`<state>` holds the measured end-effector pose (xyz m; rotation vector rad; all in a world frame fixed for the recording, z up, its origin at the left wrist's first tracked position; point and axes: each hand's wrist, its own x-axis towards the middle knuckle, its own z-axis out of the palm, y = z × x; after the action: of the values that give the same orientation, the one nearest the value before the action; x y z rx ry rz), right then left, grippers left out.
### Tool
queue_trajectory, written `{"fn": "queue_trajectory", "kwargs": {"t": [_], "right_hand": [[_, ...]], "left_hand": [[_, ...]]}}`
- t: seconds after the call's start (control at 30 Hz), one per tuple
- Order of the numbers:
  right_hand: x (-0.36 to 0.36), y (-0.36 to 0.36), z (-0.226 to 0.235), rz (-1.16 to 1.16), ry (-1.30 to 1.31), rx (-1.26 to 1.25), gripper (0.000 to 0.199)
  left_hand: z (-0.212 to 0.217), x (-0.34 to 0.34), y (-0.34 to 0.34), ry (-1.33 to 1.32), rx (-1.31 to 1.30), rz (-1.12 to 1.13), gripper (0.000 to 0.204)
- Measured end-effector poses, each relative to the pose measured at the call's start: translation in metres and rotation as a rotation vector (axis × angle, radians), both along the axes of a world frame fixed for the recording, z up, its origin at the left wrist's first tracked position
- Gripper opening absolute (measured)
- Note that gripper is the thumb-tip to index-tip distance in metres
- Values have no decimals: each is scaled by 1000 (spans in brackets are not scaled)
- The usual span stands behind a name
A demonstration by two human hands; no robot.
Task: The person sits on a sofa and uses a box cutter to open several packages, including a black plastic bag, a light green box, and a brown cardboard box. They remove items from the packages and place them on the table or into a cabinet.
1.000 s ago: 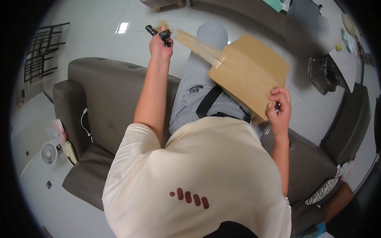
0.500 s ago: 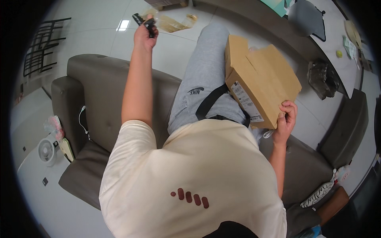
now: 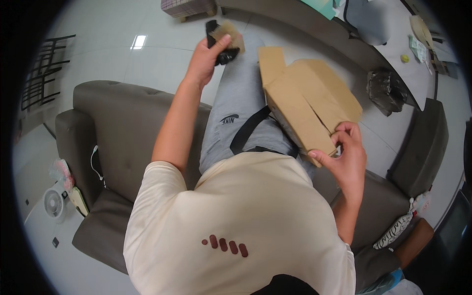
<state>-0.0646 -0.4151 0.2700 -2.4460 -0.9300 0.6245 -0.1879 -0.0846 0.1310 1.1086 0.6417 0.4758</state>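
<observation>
My left hand (image 3: 202,61) is closed round a black tape dispenser (image 3: 212,32) with a short piece of brownish see-through tape (image 3: 231,38) by the thumb. It is held above my left knee, apart from the box. A brown cardboard box (image 3: 305,105) rests tilted on my lap, its top turned up. The top flaps lie nearly closed with a narrow slit between them, and the far end flap (image 3: 271,64) sticks out. My right hand (image 3: 348,160) grips the near right corner of the box, thumb on the near edge and fingers on the flap.
I sit on a dark grey sofa (image 3: 132,128). A black plastic bag (image 3: 386,91) hangs by the table (image 3: 393,59) at the right. Ahead is a checked stool (image 3: 189,7). A black metal rack (image 3: 44,73) and a small white fan (image 3: 54,204) are at the left.
My left hand has swung right and nearer, towards the box; the long strip of tape no longer trails out. The box has tilted, hiding its labelled side, and my right hand has shifted onto its top corner.
</observation>
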Motion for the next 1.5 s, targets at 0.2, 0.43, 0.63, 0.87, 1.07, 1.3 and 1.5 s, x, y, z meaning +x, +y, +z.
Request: {"fn": "queue_trajectory", "kwargs": {"t": [0.2, 0.43, 0.63, 0.87, 1.07, 1.3, 1.5], "right_hand": [[-3, -8, -16, -6, 153, 380, 32], [0, -7, -9, 51, -24, 238, 23], [18, -14, -16, -129, -161, 227, 37], [41, -24, -13, -150, 57, 277, 33], [31, -28, -44, -52, 216, 293, 27], [23, -37, -118, -551, 814, 504, 29], [65, -30, -160, -594, 685, 367, 36]], "left_hand": [[5, 19, -34, -34, -23, -353, 46], [10, 22, -34, 147, 137, -566, 37], [17, -1, -70, -150, 226, -64, 25], [64, 2, -69, -579, 803, 26, 7], [64, -4, -56, -465, 944, 184, 27], [37, -21, -49, -542, 849, 357, 25], [32, -28, -53, -504, 820, 283, 23]]}}
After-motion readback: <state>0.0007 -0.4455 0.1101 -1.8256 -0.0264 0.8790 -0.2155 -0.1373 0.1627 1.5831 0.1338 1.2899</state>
